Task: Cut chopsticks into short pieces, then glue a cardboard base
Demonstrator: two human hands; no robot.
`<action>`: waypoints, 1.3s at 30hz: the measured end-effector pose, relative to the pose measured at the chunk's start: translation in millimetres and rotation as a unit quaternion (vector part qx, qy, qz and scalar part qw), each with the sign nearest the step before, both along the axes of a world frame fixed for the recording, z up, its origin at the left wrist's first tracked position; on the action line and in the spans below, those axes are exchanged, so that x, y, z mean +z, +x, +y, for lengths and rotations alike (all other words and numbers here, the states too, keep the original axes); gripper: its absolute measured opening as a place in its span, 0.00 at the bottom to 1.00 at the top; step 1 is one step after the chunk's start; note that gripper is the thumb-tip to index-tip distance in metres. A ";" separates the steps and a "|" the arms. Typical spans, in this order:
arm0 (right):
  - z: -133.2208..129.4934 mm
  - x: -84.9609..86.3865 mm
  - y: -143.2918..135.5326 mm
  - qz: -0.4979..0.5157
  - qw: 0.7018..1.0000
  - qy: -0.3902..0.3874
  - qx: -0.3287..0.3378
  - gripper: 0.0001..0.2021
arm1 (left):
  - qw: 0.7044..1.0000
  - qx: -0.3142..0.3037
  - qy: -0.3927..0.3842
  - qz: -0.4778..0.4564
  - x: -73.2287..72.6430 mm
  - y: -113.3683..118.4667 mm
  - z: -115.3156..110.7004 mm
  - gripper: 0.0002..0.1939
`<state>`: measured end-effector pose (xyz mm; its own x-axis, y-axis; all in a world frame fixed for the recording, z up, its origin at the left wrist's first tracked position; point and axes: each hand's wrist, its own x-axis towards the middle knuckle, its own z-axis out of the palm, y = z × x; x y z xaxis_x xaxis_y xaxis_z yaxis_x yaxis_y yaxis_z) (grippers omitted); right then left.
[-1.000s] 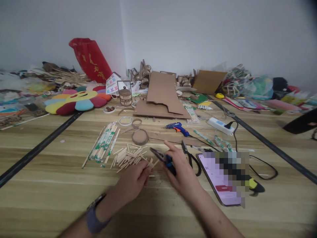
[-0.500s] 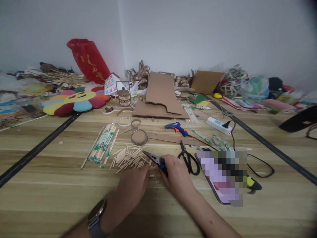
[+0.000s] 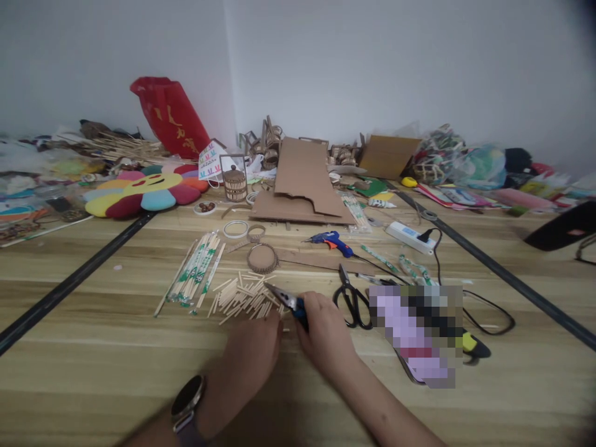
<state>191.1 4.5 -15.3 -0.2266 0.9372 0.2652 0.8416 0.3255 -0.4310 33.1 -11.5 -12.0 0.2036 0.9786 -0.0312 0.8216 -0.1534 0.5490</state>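
Observation:
My right hand [image 3: 326, 332] is wrapped round the blue handles of a pair of long-nose pliers [image 3: 287, 299], whose jaws point left over a loose pile of short cut wooden sticks [image 3: 239, 295]. Close beside it, my left hand [image 3: 254, 347] is closed, with its fingertips near the pliers. What the left fingers pinch, if anything, is hidden behind the hand. Just beyond the pile lies a ring with a ridged rim [image 3: 261, 258]. Black-handled scissors [image 3: 352, 304] lie right of my right hand.
Wrapped chopsticks [image 3: 195, 270] lie left of the pile. A blue glue gun [image 3: 333, 241] rests farther back, near cardboard sheets [image 3: 302, 174] and a white power strip [image 3: 410, 237]. A small lidded stick bucket [image 3: 234, 183] stands behind. A partly blurred purple phone-like object [image 3: 410, 347] lies at right.
My right hand and the pliers have shifted slightly left, closer to my left hand. The left hand stays in nearly the same place, still closed.

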 end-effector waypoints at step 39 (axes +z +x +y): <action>-6.5 -12.3 -7.6 0.308 0.939 -0.138 0.069 0.40 | 0.779 0.010 -0.286 -0.558 -9.2 0.4 12.2 0.21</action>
